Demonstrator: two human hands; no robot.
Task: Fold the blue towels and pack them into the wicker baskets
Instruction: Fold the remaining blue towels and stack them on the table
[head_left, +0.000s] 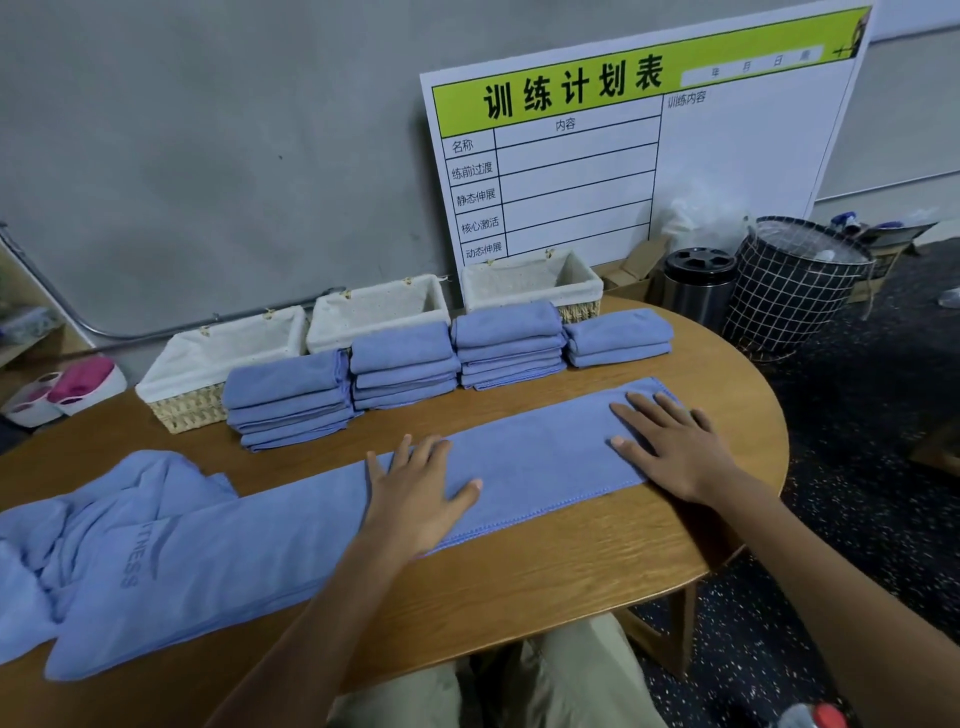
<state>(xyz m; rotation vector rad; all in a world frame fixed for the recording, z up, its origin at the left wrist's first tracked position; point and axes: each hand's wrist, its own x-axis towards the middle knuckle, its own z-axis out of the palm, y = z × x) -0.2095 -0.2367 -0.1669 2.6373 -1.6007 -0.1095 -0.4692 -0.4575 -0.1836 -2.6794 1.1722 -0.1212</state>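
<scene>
Both hands lie flat, fingers straight, on a long blue towel (524, 462) folded into a strip across the wooden table (545, 566) — left hand (415, 493) mid-strip, right hand (670, 447) at its right end; behind sit four folded-towel stacks (405, 366) before three lined wicker baskets (379, 306)

Dim, even indoor light with a cool bluish cast; soft, faint shadows under the towel stacks (402, 366); wide-angle bending and slight blur beyond them toward the edges.
</scene>
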